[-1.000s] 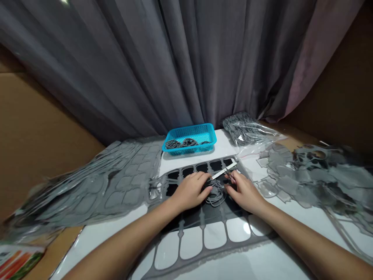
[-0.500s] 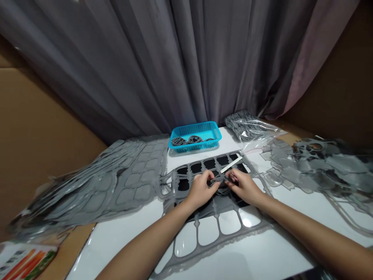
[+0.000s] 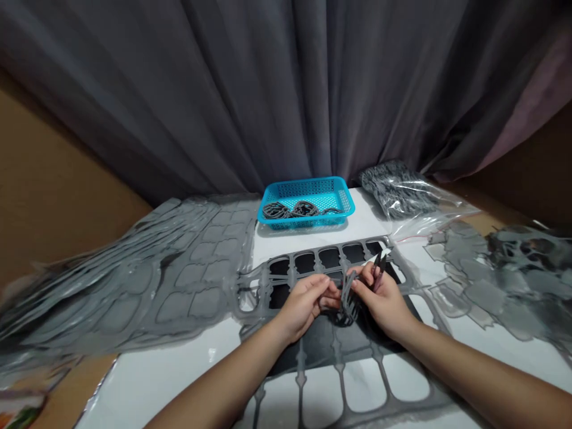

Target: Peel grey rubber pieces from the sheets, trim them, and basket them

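Note:
My left hand (image 3: 306, 305) and my right hand (image 3: 379, 298) are raised just above a grey die-cut rubbery sheet (image 3: 292, 265) with rows of windows. Between them, both hands pinch a tangled bundle of grey rubbery loops (image 3: 346, 301). A slim dark-tipped cutting tool (image 3: 380, 262) sticks up from my right fingers, its handle hidden by them. Under the sheet lies a black mat (image 3: 313, 351).
A turquoise plastic basket (image 3: 308, 189) holds grey loops behind the sheet. To its right lies a clear bag of grey pieces (image 3: 397, 190). Stacks of grey sheets (image 3: 179, 280) and scrap (image 3: 504, 280) lie on either side, on a white tabletop (image 3: 152, 357), before a dark curtain (image 3: 286, 89).
My hands have lifted the grey loops off the sheet and pulled them together. The white strip no longer shows on the sheet, and the dark tool now stands in my right fingers.

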`<state>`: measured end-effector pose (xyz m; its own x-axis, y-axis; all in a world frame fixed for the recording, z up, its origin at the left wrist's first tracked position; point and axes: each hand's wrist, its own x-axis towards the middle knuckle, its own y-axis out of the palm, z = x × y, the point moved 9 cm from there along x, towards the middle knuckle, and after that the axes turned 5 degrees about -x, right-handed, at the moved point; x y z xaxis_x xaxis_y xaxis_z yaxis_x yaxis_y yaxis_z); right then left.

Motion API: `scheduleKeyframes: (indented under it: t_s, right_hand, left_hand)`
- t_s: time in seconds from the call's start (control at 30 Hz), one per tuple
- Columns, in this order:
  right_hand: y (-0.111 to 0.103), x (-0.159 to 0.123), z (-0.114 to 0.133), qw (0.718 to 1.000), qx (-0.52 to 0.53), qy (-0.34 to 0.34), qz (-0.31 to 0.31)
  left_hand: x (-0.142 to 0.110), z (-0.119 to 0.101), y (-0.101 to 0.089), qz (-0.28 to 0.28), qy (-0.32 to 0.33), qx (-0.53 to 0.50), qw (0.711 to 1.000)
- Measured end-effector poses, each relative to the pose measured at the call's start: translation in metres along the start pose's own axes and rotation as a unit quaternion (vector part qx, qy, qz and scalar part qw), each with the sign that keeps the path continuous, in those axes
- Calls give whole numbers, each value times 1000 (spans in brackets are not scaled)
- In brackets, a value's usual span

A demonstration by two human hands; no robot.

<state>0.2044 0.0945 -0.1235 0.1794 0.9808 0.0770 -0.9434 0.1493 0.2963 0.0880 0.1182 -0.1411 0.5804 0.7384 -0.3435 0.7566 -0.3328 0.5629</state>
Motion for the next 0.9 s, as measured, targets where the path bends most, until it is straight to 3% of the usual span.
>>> scheduleKeyframes:
  t_s: [0.2, 0.4, 0.63, 0.8, 0.9]
  right_hand:
    - [-15, 8, -12, 992, 104, 70, -30]
    - [-5, 0, -20, 980, 145, 137, -12]
    - [-3, -1, -17, 980, 152, 130, -8]
    - [-1, 0, -13, 982, 147, 117, 2]
    - [2, -1, -9, 985, 137, 101, 19]
  left_hand:
    - [5, -3, -6, -2, -21, -116, 993]
    - [4, 0, -11, -7, -24, -108, 994]
    - [-5, 0, 14, 102, -50, -110, 987]
    - [0, -3, -1, 12, -9, -63, 998]
    - [-2, 3, 4, 26, -37, -38, 998]
